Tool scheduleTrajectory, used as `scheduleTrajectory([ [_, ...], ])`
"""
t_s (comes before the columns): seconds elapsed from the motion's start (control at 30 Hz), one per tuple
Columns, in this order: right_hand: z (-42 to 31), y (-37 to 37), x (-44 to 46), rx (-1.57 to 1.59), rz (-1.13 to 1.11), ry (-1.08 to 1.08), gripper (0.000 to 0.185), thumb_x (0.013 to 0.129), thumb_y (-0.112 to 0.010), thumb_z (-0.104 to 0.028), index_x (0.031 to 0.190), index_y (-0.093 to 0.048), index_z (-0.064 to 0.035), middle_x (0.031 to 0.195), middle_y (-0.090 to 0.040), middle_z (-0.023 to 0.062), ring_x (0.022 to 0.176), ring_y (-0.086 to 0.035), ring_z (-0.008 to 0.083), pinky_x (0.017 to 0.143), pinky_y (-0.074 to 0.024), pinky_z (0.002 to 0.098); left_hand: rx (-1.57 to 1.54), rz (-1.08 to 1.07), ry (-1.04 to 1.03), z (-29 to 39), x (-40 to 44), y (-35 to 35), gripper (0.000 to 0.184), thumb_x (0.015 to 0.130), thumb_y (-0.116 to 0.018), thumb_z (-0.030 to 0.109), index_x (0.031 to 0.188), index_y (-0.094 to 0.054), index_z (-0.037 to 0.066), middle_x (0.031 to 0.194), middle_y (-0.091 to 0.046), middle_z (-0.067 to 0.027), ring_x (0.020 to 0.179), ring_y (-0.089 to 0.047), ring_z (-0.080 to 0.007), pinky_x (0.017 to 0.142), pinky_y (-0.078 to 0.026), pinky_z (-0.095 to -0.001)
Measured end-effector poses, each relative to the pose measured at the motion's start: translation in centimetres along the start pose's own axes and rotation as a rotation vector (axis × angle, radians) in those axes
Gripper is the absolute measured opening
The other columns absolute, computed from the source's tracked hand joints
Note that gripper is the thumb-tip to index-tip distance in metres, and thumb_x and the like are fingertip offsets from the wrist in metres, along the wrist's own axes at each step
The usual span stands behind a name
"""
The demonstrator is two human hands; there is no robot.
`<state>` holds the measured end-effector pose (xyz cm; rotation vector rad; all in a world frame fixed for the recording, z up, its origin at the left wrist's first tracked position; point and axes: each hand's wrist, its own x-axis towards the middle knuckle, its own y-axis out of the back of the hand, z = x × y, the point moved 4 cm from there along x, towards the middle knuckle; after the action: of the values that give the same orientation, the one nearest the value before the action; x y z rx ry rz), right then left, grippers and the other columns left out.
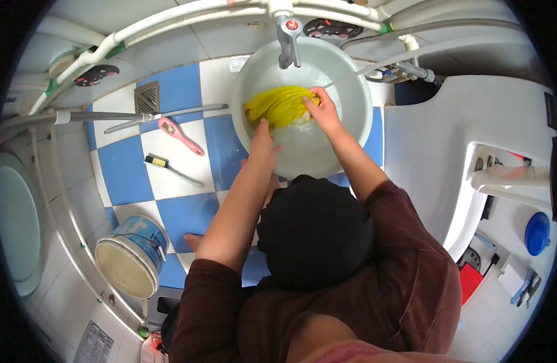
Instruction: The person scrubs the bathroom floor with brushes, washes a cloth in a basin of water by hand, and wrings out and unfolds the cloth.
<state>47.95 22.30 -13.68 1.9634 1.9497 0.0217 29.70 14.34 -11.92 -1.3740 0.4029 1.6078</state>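
Note:
A bright yellow wet-looking cloth lies bunched up inside a large pale basin. My right hand pinches the cloth's right end between thumb and fingers. At the cloth's lower left edge, my left hand reaches in over the near rim. Its fingertips touch the fabric, while the thumb stands apart to the right. Some water shows in the basin, with a small whitish patch under the cloth near my right hand. A tap hangs over the basin's far side.
Left on the blue-and-white tiles lie a pink-handled tool, a brush and a grey metal bar near a floor drain. A bucket stands lower left. White pipes run along the walls; a white washing machine-like body is right.

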Motion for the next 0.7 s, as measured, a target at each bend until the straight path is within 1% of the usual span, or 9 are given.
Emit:
scheduleTrajectory([
  [0.07, 7.6, 1.9, 1.6, -0.339, 0.184, -0.189, 0.03, 0.077, -0.061, -0.011, 0.103, -0.05, -0.0008, 0.095, -0.058, 0.0156, 0.088, -0.057, 0.0267, 0.078, -0.0445, 0.0314, -0.004, 0.007, 0.008, -0.5, 0.1, 0.3, 0.073, 0.086, -0.049, 0.046, 0.137, -0.015, 0.006, 0.139, -0.018, -0.0152, 0.127, -0.025, -0.0283, 0.1, -0.025, -0.0492],
  [0.17, 8.5, -1.5, -2.0, -0.846, 0.133, 0.043, 0.034, 0.075, -0.062, -0.015, 0.104, -0.052, 0.0, 0.102, -0.056, 0.0243, 0.096, -0.055, 0.0333, 0.084, -0.0433, 0.0384, -0.016, 0.007, -0.008, -0.9, 0.7, 0.4, 0.073, 0.086, -0.05, 0.045, 0.137, -0.015, 0.005, 0.137, -0.02, -0.0171, 0.126, -0.027, -0.0287, 0.1, -0.026, -0.048],
  [0.27, 5.2, -2.3, -4.0, -0.748, -0.515, 0.022, 0.033, 0.076, -0.06, -0.019, 0.101, -0.053, 0.0005, 0.102, -0.056, 0.023, 0.097, -0.054, 0.0331, 0.084, -0.0424, 0.0419, -0.046, -0.012, 0.0, -1.3, 0.4, 0.7, 0.067, 0.086, -0.051, 0.042, 0.135, -0.022, 0.005, 0.134, -0.026, -0.0164, 0.123, -0.031, -0.0284, 0.1, -0.027, -0.0463],
  [0.4, 6.9, 2.6, -1.4, -0.822, 0.393, -0.369, 0.034, 0.076, -0.058, -0.018, 0.107, -0.052, -0.0053, 0.109, -0.053, 0.0201, 0.102, -0.051, 0.0369, 0.086, -0.0419, 0.0415, -0.101, -0.119, -0.051, 0.5, -1.4, 1.2, 0.056, 0.087, -0.05, 0.035, 0.13, -0.032, 0.005, 0.126, -0.036, -0.0162, 0.118, -0.037, -0.0279, 0.098, -0.03, -0.0441],
  [0.43, 6.6, 1.9, -1.7, -0.844, 0.414, -0.213, 0.032, 0.077, -0.055, -0.014, 0.108, -0.053, -0.0073, 0.109, -0.053, 0.0193, 0.102, -0.051, 0.0362, 0.089, -0.0408, 0.041, -0.115, -0.139, -0.069, 0.8, -1.8, 1.3, 0.053, 0.087, -0.05, 0.033, 0.128, -0.034, 0.005, 0.124, -0.039, -0.0162, 0.117, -0.039, -0.0278, 0.097, -0.032, -0.0434],
  [0.53, 8.9, -2.1, -4.0, -0.893, -0.212, 0.345, 0.031, 0.077, -0.051, -0.011, 0.108, -0.053, -0.007, 0.107, -0.053, 0.0186, 0.1, -0.051, 0.0359, 0.09, -0.0399, 0.0412, -0.143, -0.149, -0.118, 1.7, -3.1, 1.7, 0.046, 0.087, -0.048, 0.03, 0.124, -0.037, 0.004, 0.12, -0.042, -0.0167, 0.113, -0.044, -0.0278, 0.093, -0.037, -0.0408],
  [0.57, 7.9, -2.1, -4.6, -0.835, -0.55, 0.323, 0.032, 0.08, -0.047, -0.012, 0.111, -0.052, -0.0085, 0.109, -0.052, 0.0184, 0.101, -0.052, 0.0348, 0.089, -0.0404, 0.0414, -0.139, -0.166, -0.157, 2.1, -3.4, 2.4, 0.044, 0.088, -0.048, 0.029, 0.123, -0.038, 0.004, 0.12, -0.043, -0.0166, 0.112, -0.045, -0.0274, 0.092, -0.038, -0.0402],
  [0.67, 6.7, 2.8, -1.1, -0.848, -0.409, 0.023, 0.033, 0.083, -0.044, -0.014, 0.114, -0.051, -0.0097, 0.108, -0.052, 0.0187, 0.101, -0.052, 0.0334, 0.088, -0.0413, 0.0415, -0.162, -0.155, -0.243, 2.9, -5.0, 5.4, 0.039, 0.089, -0.045, 0.029, 0.119, -0.041, 0.004, 0.119, -0.044, -0.016, 0.109, -0.047, -0.0264, 0.09, -0.04, -0.0387],
  [0.7, 4.2, 4.2, -1.0, -0.722, -0.121, -0.099, 0.032, 0.084, -0.042, -0.016, 0.113, -0.052, -0.0106, 0.112, -0.051, 0.0182, 0.102, -0.053, 0.0312, 0.087, -0.0425, 0.041, -0.191, -0.112, -0.257, 3.5, -5.9, 6.3, 0.038, 0.089, -0.044, 0.029, 0.117, -0.042, 0.004, 0.119, -0.044, -0.0157, 0.109, -0.048, -0.0263, 0.089, -0.04, -0.0386],
])
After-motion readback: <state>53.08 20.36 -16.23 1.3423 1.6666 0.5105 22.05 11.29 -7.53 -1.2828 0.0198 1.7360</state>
